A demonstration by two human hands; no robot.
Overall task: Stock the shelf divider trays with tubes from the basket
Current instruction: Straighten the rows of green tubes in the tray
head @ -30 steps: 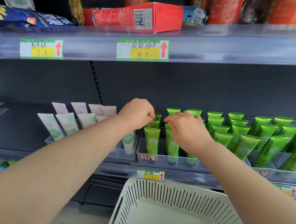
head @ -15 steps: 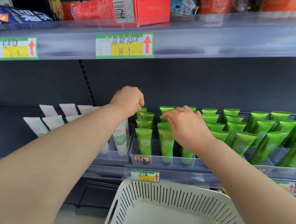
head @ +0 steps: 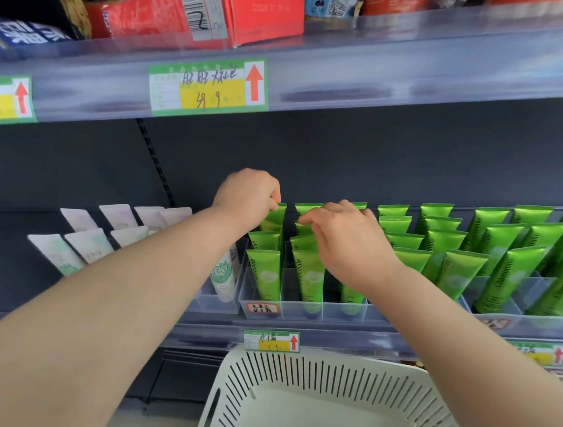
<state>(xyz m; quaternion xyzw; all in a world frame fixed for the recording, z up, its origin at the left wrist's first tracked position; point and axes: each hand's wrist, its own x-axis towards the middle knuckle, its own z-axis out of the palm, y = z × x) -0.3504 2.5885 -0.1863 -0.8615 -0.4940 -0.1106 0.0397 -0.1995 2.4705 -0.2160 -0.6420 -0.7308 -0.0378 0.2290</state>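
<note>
- Green tubes [head: 264,273]: glossy, crimped ends up, caps down, in rows in clear divider tray [head: 298,310] on lower shelf [head: 3,265].
- L hand [head: 247,196] pinches crimp of rear tube, leftmost row; R hand [head: 343,234] pinches one in next row.
- White slotted basket [head: 308,381] below shelf.

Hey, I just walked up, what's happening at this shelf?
A person is stocking green tubes into the clear divider trays on a shop shelf. The left hand pinches the top of a rear tube in the leftmost green row, and the right hand pinches a neighbouring tube in the next row. The white basket below shows no tubes in the part in view.
</note>
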